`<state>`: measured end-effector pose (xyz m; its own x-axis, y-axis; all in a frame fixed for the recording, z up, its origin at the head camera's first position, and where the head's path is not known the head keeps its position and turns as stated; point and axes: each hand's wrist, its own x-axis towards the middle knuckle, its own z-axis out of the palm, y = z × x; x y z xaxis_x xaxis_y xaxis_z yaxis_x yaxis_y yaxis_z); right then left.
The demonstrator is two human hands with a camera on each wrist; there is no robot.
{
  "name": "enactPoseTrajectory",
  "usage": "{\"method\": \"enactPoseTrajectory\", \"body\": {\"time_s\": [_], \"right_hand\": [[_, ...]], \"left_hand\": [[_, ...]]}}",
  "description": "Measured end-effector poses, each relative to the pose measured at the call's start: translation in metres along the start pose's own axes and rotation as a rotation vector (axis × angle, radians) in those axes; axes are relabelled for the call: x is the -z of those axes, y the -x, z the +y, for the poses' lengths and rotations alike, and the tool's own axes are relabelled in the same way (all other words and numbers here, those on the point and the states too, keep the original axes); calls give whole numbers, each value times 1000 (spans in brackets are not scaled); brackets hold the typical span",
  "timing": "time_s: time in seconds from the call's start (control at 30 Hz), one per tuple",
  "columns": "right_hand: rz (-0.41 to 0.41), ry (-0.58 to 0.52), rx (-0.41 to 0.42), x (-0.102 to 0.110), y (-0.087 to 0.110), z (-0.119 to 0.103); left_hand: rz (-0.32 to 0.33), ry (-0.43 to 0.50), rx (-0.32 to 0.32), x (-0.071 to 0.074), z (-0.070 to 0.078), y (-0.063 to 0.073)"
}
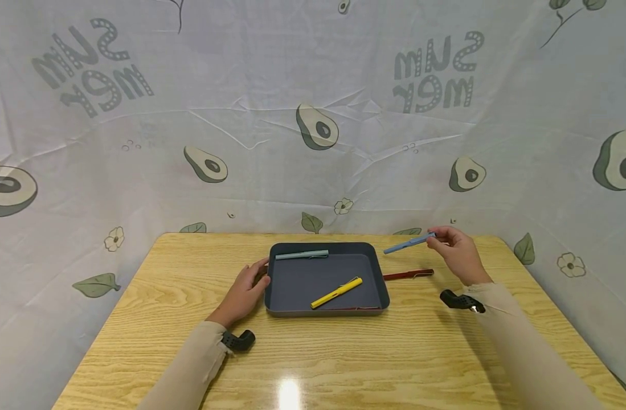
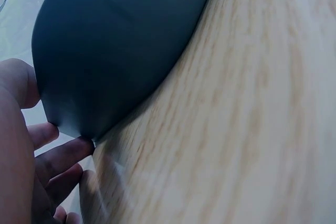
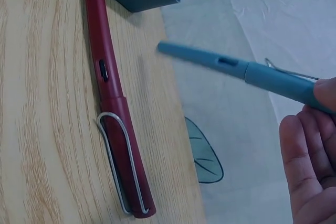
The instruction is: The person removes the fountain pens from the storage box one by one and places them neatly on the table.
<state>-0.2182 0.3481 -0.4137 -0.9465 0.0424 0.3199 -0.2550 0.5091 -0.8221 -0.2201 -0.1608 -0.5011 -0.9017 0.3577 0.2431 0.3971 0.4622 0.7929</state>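
Fingers of right hand (image 1: 458, 256) pinch blue pen (image 1: 406, 244) by cap end, up off table right of tray (image 1: 298, 287), left hand (image 1: 245, 291) resting fingers against tray's left wall; end-pinched, pen could swivel or slip, clipping red pen (image 1: 409, 275) alongside

The tray (image 1: 325, 314) hid most of a red pen (image 1: 355, 308) behind its near wall at five o'clock. From my right wrist, the blue pen (image 3: 262, 80) had a blurred tip, its cap partly behind my right hand (image 3: 311, 166); from my left, the tray was cut off at twelve.
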Motion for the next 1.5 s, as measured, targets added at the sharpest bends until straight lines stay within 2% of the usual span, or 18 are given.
{"method": "enactPoseTrajectory", "body": {"time_s": [0.33, 0.5, 0.63, 0.9, 1.13, 1.3, 1.5], "right_hand": [[26, -55, 52, -5, -5, 3], [71, 12, 80, -9, -7, -3], [52, 61, 116, -12, -8, -5], [46, 115, 99, -18, -13, -10], [60, 149, 200, -23, -16, -18], [41, 199, 245, -26, -19, -14], [-7, 221, 258, -32, -26, -1]], "left_hand": [[-6, -7, 16, 0, 0, 0], [-4, 6, 16, 1, 0, 1], [-7, 4, 18, 1, 1, 1], [-11, -1, 32, 1, 2, 0], [-14, 3, 34, 2, 5, 1], [-15, 0, 39, 2, 5, 1], [-11, 3, 34, 1, 4, -2]]}}
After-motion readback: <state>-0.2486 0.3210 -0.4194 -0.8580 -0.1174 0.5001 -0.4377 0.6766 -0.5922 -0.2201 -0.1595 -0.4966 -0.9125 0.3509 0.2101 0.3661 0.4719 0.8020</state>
